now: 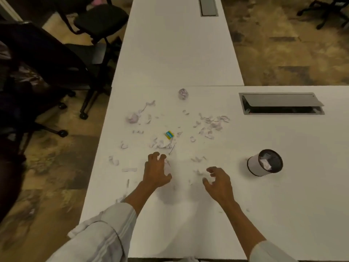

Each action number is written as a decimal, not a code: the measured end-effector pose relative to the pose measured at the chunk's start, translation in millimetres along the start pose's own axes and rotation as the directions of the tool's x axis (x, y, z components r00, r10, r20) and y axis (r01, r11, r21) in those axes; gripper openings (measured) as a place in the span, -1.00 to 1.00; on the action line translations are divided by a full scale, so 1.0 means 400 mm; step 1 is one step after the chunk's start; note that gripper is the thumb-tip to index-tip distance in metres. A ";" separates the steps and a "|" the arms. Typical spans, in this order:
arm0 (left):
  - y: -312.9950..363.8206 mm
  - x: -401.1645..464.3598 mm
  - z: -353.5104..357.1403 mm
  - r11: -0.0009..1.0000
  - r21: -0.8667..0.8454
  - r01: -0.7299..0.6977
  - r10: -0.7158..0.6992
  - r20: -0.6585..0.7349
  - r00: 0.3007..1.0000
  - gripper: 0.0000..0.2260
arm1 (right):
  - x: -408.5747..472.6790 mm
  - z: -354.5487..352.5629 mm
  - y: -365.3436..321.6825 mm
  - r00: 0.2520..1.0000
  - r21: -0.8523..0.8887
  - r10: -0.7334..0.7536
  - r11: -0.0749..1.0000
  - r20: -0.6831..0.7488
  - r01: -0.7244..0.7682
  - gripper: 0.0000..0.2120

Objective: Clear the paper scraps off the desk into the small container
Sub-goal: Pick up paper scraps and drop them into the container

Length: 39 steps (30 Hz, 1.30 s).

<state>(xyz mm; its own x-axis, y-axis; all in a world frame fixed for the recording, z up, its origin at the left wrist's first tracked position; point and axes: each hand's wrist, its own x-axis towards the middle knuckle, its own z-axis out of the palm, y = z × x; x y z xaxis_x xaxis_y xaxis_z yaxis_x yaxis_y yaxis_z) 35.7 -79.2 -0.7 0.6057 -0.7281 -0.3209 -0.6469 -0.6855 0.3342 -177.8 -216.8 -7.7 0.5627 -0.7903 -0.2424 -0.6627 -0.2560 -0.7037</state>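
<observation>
Right hand (217,181) hovering with fingers curled but empty, left hand (157,171) clutching a paper wad (167,167): rake near scraps (198,173) together, then dump in cup (264,163) at right.

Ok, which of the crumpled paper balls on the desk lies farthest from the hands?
The crumpled ball at the far edge of the desk, beyond the blue-and-yellow item. The other loose ball sits nearer, to the left.

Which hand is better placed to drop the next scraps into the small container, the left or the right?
The right hand, probably. It is nearer the small container, which stands on the desk to its right, and its curled fingers are over scraps. The left hand is farther away.
</observation>
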 end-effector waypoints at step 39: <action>-0.094 0.009 -0.050 0.898 -0.437 0.056 -0.148 -0.180 0.972 -0.90 | 0.203 0.195 -0.267 0.989 0.095 -0.135 0.987 0.060 0.128 -0.84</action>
<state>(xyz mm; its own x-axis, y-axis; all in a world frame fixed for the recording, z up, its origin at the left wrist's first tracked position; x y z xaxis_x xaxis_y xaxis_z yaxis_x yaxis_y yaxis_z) 71.4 -56.1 3.3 0.7682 -0.6074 -0.2022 -0.3442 -0.6582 0.6695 -22.9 -210.4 -4.4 0.6754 -0.7138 -0.1852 -0.5349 -0.3014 -0.7893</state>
